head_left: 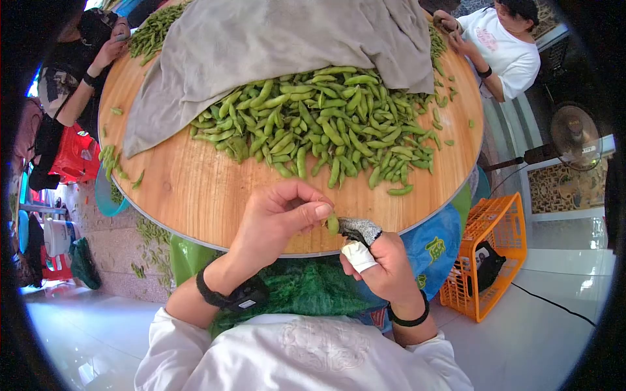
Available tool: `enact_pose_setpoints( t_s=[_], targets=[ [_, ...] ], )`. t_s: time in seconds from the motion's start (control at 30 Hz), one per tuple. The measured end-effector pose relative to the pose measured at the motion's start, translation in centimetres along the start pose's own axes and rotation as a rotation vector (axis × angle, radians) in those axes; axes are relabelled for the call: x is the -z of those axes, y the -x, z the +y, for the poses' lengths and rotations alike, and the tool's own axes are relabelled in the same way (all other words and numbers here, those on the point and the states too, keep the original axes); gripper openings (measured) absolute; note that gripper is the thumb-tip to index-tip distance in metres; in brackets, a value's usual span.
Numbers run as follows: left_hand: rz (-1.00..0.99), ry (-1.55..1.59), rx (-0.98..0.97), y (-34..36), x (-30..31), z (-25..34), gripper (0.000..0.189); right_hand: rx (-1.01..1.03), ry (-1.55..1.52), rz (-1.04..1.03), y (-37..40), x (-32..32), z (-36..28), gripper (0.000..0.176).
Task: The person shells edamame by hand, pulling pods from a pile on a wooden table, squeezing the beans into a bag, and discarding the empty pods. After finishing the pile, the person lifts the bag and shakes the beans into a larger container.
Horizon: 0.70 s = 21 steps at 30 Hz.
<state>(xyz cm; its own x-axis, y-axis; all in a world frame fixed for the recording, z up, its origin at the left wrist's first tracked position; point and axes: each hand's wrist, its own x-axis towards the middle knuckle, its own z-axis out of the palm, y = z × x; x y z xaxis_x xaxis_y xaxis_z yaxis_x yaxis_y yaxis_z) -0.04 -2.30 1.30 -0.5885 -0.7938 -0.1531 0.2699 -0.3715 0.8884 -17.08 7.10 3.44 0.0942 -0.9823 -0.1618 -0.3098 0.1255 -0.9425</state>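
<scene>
A green edamame pod (333, 225) is pinched at its upper end between the thumb and fingers of my left hand (280, 212). My right hand (385, 260) meets the pod's other side, its fingers closed and touching it. A grey knit cover sits on one right finger, with something dark at its tip, and white wrapping covers the thumb. Beyond both hands a large heap of edamame pods (319, 120) lies on the round wooden table (189, 189). A grey-brown cloth (261, 45) drapes over the back of the heap.
One person (508, 49) sits at the far right and another person (85, 72) at the far left, hands near the table edge. An orange crate (486, 254) and a fan (574, 138) stand at right. Pods litter the floor at left; green plastic (300, 287) hangs below the table edge.
</scene>
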Motion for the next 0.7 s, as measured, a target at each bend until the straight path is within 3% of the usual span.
enact_pose_setpoints(
  t_s=[0.13, 0.2, 0.57, 0.7],
  targets=[
    [-0.010, 0.044, -0.064, 0.05, -0.34, -0.27, 0.006, -0.037, -0.011, -0.005, -0.13, -0.25, -0.76, 0.012],
    [-0.016, 0.036, -0.090, 0.05, -0.40, -0.26, 0.005, 0.035, 0.000, 0.112, -0.03, -0.73, -0.53, 0.017],
    [-0.030, -0.086, -0.150, 0.18, -0.49, 0.16, 0.003, 0.117, 0.172, 0.086, 0.17, -0.68, -0.21, 0.024],
    [-0.130, -0.293, -0.340, 0.00, -0.23, 0.26, 0.004, 0.071, 0.120, 0.063, 0.05, -0.19, -0.87, 0.022]
  ],
)
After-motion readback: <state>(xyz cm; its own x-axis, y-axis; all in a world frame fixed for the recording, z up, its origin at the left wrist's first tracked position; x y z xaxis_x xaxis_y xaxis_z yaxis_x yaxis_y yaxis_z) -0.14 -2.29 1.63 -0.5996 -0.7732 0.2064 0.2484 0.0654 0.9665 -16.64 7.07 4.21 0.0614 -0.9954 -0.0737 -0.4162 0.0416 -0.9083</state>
